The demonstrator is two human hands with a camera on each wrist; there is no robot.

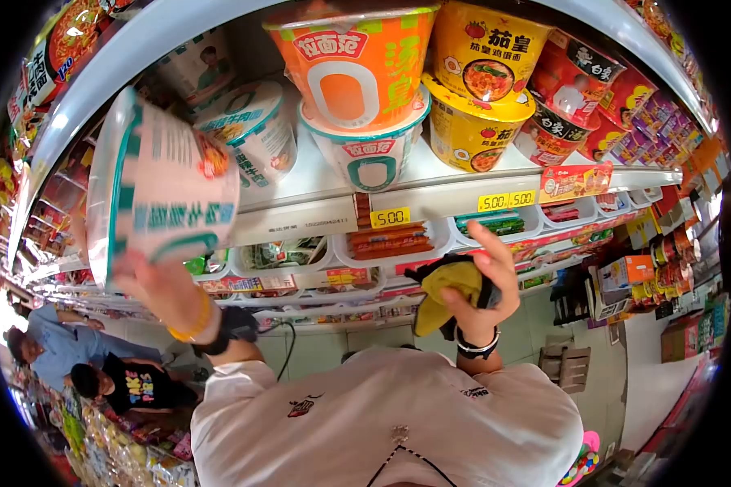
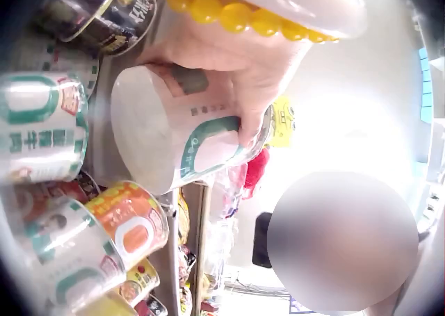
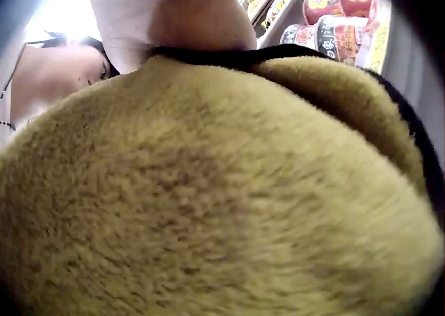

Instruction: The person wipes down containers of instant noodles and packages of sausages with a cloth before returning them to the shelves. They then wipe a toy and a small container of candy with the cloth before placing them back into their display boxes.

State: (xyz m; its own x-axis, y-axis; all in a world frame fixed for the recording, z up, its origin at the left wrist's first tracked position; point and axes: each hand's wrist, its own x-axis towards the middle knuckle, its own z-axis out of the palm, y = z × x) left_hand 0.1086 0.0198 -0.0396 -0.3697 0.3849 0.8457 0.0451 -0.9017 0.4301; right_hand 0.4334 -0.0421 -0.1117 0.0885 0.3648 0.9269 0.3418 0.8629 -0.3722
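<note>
In the head view my left hand (image 1: pixel 161 290) grips a white instant noodle cup (image 1: pixel 170 183) with teal trim, raised and tilted on its side in front of the shelf's left end. The left wrist view shows the same noodle cup (image 2: pixel 191 121) with thumb and fingers spread around its lid end and its pale base facing the shelf. My right hand (image 1: pixel 494 288) holds a yellow-green plush cloth (image 1: pixel 449 294) with black edging, below the shelf front, its index finger pointing up. That cloth (image 3: pixel 208 184) fills most of the right wrist view.
Stacked noodle cups stand on the white shelf (image 1: pixel 300 203): an orange cup (image 1: pixel 353 69) on a white one, yellow cups (image 1: pixel 483 57), and red ones further right. Bins of packaged snacks (image 1: pixel 390 242) sit below the shelf edge. Two people (image 1: pixel 130 381) are at the lower left.
</note>
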